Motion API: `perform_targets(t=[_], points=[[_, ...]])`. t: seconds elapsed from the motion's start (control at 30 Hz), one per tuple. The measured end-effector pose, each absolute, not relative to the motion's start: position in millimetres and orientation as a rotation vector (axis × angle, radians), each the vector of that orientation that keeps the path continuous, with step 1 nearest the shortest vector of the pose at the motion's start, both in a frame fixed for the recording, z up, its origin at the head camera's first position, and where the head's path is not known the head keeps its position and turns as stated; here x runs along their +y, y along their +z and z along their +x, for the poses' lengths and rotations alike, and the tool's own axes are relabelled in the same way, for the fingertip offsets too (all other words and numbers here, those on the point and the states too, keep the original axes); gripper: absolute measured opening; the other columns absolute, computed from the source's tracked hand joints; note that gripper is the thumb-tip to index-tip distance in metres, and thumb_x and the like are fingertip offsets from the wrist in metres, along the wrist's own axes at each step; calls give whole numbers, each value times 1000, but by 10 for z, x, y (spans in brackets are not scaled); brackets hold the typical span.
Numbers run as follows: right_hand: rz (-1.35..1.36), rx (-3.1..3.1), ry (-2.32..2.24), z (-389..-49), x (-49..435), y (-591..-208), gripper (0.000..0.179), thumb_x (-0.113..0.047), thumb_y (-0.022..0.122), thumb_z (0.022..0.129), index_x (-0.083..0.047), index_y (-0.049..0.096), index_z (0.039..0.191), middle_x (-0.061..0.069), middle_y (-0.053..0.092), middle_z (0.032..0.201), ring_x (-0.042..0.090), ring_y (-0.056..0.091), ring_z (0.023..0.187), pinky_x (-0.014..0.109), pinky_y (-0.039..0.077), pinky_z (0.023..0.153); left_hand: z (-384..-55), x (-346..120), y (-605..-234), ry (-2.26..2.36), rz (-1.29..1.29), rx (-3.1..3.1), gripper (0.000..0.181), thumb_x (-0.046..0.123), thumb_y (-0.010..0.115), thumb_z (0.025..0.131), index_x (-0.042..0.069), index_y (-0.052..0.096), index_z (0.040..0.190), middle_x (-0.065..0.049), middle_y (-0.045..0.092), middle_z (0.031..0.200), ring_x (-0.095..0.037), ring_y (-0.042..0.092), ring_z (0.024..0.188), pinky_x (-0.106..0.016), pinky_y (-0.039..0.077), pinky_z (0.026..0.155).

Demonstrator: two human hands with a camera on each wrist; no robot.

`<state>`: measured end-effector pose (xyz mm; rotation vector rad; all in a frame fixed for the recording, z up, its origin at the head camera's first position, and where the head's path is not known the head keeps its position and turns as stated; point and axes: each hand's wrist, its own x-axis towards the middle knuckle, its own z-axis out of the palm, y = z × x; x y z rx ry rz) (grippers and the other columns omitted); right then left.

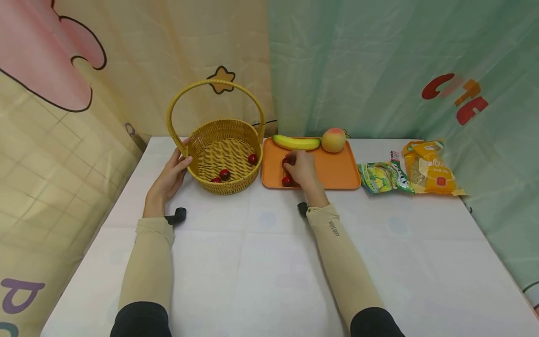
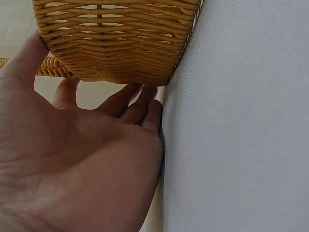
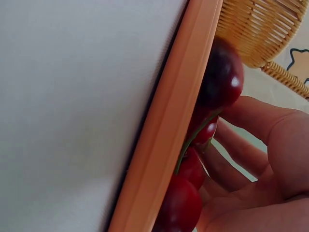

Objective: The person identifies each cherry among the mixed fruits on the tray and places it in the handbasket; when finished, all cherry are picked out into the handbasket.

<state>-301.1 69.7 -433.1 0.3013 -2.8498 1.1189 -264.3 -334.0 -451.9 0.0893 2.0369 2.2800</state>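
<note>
A yellow wicker basket (image 1: 225, 187) with a tall arched handle stands at the back left; three dark red cherries (image 1: 224, 174) lie inside it. My left hand (image 1: 168, 178) holds the basket's left side, thumb by the rim near the handle's foot. In the left wrist view, its fingertips (image 2: 153, 108) touch the woven wall low down. Over the left part of an orange tray (image 1: 332, 175), my right hand (image 1: 304, 168) pinches a cherry (image 3: 223, 75). More cherries (image 3: 178, 205) sit close together along the tray's front rim, one with a green stem, partly hidden by the fingers.
On the tray's back edge lie a banana (image 1: 296, 142) and a peach (image 1: 333, 140). Right of the tray are a green snack packet (image 1: 384, 177) and an orange-yellow bag (image 1: 431, 167). A white cloth (image 1: 252, 271) covers the table, and curtains (image 1: 345, 61) hang behind.
</note>
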Motion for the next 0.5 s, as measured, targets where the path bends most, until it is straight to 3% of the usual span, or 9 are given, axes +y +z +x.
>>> perform_targets(t=[0.5], points=[[410, -2860, 1102, -3003, 650, -4326, 28, -14, 79, 95, 0, 74, 119, 16, 76, 114, 31, 66, 106, 43, 56, 98, -2636, -3334, -4524, 2284, 98, 2026, 64, 13, 51, 111, 36, 28, 167, 4, 4, 178, -20, 7, 164, -38, -3, 133]])
